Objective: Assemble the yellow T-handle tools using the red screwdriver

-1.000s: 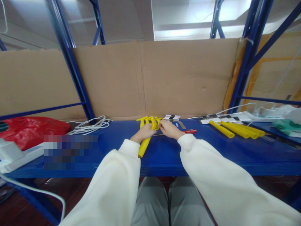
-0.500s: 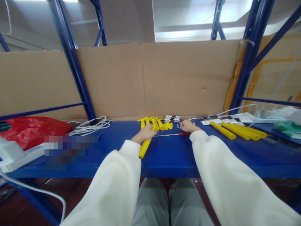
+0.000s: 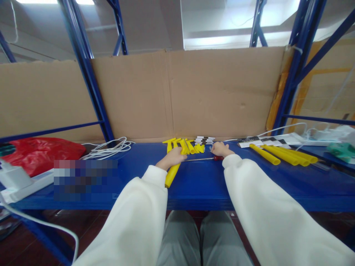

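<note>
**Right hand moved from the yellow tube's upper end to the small pale bits**

From where I stand, the left hand is wrapped around the yellow tube, which slants over the near-middle of the blue table, its lower end toward the person. The right hand rests low beside the bits, fingers bunched together; whether they pinch anything, I cannot tell. A screwdriver lies just below it, red handle near the wrist, shaft pointing at the left hand. Small yellow pieces lie between the hands, in front of the striped strips.

The step in hand looks like picking among the bits. Recommended technique:

1. Hold the tube still, with a firm but unstrained left grip.
2. Pinch one bit at a time between thumb and forefinger; avoid sweeping, since such small items could scatter.
3. Keep the right wrist clear of the screwdriver handle, which could roll.
</note>
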A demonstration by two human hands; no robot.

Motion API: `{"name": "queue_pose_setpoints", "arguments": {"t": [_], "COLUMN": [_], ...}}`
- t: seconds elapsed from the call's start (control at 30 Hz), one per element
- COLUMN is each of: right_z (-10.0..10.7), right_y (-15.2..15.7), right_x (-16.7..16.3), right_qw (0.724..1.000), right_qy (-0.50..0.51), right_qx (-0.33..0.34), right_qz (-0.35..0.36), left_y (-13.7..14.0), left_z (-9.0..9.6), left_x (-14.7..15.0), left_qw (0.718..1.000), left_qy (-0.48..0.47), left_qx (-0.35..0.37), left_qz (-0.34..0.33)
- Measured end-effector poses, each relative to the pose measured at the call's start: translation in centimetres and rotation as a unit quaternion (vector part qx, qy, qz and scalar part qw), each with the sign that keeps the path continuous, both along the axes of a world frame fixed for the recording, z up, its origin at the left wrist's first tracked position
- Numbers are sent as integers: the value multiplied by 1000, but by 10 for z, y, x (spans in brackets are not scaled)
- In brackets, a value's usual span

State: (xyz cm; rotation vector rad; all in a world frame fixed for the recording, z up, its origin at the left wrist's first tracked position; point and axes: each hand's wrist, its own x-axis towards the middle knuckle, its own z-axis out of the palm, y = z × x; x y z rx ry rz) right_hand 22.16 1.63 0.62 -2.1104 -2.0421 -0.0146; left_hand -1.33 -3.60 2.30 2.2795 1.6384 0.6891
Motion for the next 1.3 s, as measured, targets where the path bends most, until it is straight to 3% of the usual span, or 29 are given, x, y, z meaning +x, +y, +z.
{"name": "queue_pose_setpoints", "arguments": {"t": [0.4, 0.87, 1.1, 1.3], "right_z": [3, 7, 6, 2], "right_y": [-8, -20, -23, -18], "right_x": [-5, -10, -12, -7], "right_qw": [999, 999, 999, 998], "right_qy": [-27, -15, -2, 16], "right_qx": [15, 43, 37, 42], "right_qz": [-13, 26, 39, 35], "left_y": [-1, -3, -4, -3], "left_z": [0, 1, -1, -2], "left_x": [1, 1, 5, 20], "left_qw": [999, 999, 986, 938], "left_qy": [-23, -40, -138, -289], "left_qx": [-13, -4, -89, -188], "left_qz": [-19, -7, -7, -38]}}
